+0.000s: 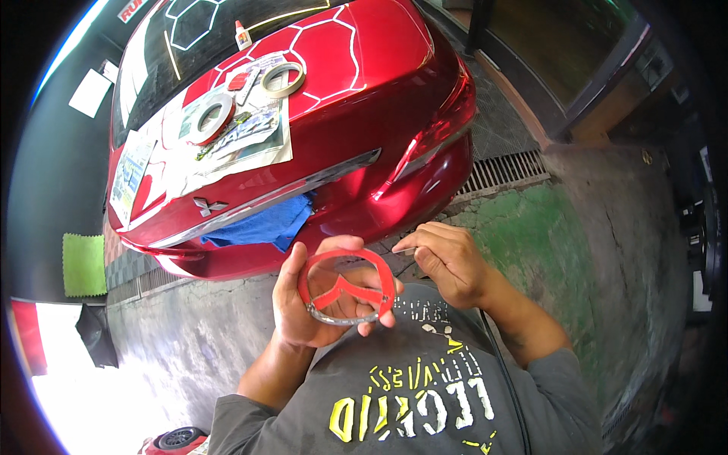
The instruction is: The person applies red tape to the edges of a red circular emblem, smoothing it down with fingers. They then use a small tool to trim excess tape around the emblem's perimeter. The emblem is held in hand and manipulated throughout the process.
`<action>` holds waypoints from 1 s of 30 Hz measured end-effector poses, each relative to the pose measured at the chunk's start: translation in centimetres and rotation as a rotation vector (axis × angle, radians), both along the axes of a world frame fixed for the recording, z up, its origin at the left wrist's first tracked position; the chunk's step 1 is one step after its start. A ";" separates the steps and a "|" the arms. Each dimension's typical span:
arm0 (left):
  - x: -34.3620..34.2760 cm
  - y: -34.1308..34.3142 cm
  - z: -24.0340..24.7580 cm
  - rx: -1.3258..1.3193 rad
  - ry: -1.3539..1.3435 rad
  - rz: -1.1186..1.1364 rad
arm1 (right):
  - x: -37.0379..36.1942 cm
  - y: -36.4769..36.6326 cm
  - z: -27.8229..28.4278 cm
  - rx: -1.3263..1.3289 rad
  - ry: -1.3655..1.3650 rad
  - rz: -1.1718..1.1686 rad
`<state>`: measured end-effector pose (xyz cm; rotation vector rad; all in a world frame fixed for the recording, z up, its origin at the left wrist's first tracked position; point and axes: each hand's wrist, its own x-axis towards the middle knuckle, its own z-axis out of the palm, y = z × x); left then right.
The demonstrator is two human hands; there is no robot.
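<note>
Gripping a round red emblem (pixel 341 285) from behind and below, the left hand (pixel 292 303) cradles the piece in front of the chest, its fingers curled around the ring and the thumb upright along the left side. The emblem consists of a ring crossed inside by a winged, V-shaped bar; its face is red, while the lower rim shows dull grey. Through the openings, parts of the fingers are visible. The right hand (pixel 455 265), raised just to the right of the emblem and apart from it, has its fingers folded in, with thumb and forefinger pinching a thin sliver (pixel 408 250), too small to identify, which points toward the ring.

Beyond the hands stands the rear of a red car (pixel 379 106), its lid and window marked with white hexagonal lines (pixel 356 57). On the lid lie sheets of newspaper (pixel 258 158), bearing a cream tape roll (pixel 282 93) and a white tape roll (pixel 199 121) edged in red. A small white bottle (pixel 243 38) with an orange cap stands near the window. A blue cloth (pixel 269 221) hangs below the chrome trim. The wearer's dark grey shirt (pixel 303 409) carries yellow and white printing.
</note>
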<state>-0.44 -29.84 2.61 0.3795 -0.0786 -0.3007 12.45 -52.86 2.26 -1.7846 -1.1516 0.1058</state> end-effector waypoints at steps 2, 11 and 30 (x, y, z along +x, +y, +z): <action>0.4 0.5 -0.4 -0.010 0.009 0.022 | -0.4 0.1 -0.1 0.071 0.091 0.005; 0.4 0.3 0.2 -0.025 0.038 0.038 | -0.9 0.9 2.6 -0.058 -0.126 0.011; 0.2 0.7 0.0 -0.020 0.039 0.026 | -0.8 1.7 2.6 -0.031 -0.243 0.009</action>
